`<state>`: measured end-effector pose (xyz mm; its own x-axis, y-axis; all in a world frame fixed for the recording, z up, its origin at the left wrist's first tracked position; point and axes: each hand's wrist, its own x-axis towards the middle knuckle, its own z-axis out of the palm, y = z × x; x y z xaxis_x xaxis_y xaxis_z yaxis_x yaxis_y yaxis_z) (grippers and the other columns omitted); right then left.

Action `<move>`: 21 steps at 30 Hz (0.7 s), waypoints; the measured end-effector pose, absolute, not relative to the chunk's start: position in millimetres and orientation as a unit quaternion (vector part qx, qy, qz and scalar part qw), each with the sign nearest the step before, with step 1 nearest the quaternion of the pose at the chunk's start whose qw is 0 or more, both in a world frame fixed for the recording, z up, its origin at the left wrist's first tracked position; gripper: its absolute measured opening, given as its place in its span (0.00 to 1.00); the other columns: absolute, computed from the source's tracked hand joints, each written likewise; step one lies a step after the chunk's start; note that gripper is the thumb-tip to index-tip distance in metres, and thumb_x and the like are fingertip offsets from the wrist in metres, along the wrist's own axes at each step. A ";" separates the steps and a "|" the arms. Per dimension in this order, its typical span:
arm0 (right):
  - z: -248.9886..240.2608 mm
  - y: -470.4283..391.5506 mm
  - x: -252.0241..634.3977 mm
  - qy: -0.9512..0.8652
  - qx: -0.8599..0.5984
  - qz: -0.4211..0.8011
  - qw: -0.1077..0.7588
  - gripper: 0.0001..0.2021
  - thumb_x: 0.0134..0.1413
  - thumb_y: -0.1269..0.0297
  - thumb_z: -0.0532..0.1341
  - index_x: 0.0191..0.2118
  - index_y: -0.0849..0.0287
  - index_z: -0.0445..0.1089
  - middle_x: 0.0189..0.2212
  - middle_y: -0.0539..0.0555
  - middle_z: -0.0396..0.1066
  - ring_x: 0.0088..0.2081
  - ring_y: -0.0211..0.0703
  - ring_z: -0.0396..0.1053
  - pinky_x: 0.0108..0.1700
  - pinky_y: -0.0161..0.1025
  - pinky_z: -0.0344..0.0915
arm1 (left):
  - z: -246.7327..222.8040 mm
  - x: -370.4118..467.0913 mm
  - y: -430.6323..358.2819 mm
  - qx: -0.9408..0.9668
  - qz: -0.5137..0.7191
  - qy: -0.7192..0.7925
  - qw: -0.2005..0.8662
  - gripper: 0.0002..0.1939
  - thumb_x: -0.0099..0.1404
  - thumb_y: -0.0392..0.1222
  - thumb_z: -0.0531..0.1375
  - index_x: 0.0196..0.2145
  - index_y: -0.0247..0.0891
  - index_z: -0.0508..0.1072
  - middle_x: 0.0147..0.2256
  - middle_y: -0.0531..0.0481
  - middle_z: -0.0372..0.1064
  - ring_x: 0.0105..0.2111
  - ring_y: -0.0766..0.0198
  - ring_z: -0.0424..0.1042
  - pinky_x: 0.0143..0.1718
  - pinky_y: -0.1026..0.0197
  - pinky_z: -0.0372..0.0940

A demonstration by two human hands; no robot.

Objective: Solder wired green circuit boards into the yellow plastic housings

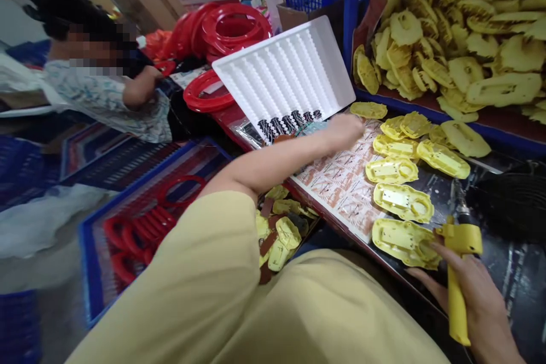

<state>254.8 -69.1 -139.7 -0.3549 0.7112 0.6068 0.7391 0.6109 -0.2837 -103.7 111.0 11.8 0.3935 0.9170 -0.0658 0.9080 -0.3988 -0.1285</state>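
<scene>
My left hand point(347, 131) reaches across the table to the lower corner of a white ribbed foam tray point(294, 68). Motion smears its fingers, and I cannot make out anything in them. Black parts with thin wires point(292, 121) sit along the tray's lower edge. My right hand point(473, 284) is around a yellow gun-shaped tool point(458, 296) with a slim metal tip. Its thumb and fingers reach the end of the nearest yellow plastic shell point(401, 239). More such shells point(403, 202) lie in a row beyond it, hollow side up.
A large heap of yellow shells point(460, 40) fills a blue-edged bin at the back right. Red rings point(234, 28) are stacked beyond the tray, and more lie in a blue crate point(85, 267) at left. Loose shells point(285, 233) lie below the table edge. Another person point(106, 96) sits at left.
</scene>
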 end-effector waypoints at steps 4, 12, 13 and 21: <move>-117.0 -65.8 245.8 -0.828 -0.405 -0.087 0.378 0.27 0.72 0.52 0.68 0.69 0.58 0.68 0.46 0.57 0.80 0.38 0.52 0.79 0.44 0.46 0.72 | 27.1 -166.7 162.5 -0.746 0.199 -0.636 0.014 0.22 0.75 0.44 0.59 0.60 0.38 0.83 0.62 0.38 0.79 0.66 0.45 0.73 0.64 0.51 0.68; -94.1 -70.5 235.9 -0.819 -0.412 -0.044 0.397 0.31 0.68 0.69 0.71 0.73 0.55 0.67 0.52 0.56 0.82 0.43 0.49 0.83 0.47 0.42 0.75 | 17.8 -206.4 168.7 -0.770 0.163 -0.613 -0.069 0.29 0.72 0.49 0.58 0.65 0.35 0.78 0.65 0.38 0.76 0.66 0.51 0.73 0.68 0.58 0.63; -95.1 -70.5 236.3 -0.819 -0.412 -0.039 0.396 0.31 0.68 0.68 0.71 0.73 0.54 0.67 0.52 0.56 0.82 0.42 0.49 0.83 0.47 0.42 0.75 | 17.8 -207.3 166.2 -0.769 0.146 -0.618 -0.079 0.29 0.72 0.49 0.57 0.64 0.34 0.78 0.64 0.38 0.77 0.64 0.51 0.74 0.67 0.59 0.64; -95.9 -67.8 236.0 -0.822 -0.410 -0.055 0.392 0.32 0.68 0.73 0.70 0.73 0.53 0.66 0.52 0.55 0.82 0.41 0.48 0.83 0.44 0.42 0.76 | 14.1 -198.1 162.8 -0.760 0.149 -0.630 -0.058 0.33 0.66 0.58 0.67 0.61 0.35 0.80 0.65 0.34 0.75 0.69 0.39 0.68 0.74 0.41 0.55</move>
<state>236.0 -67.8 -95.9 -0.3574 0.6304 0.6891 0.7164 0.6584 -0.2308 -198.1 162.8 14.1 0.1614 0.9404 -0.2992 0.9749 -0.1990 -0.0997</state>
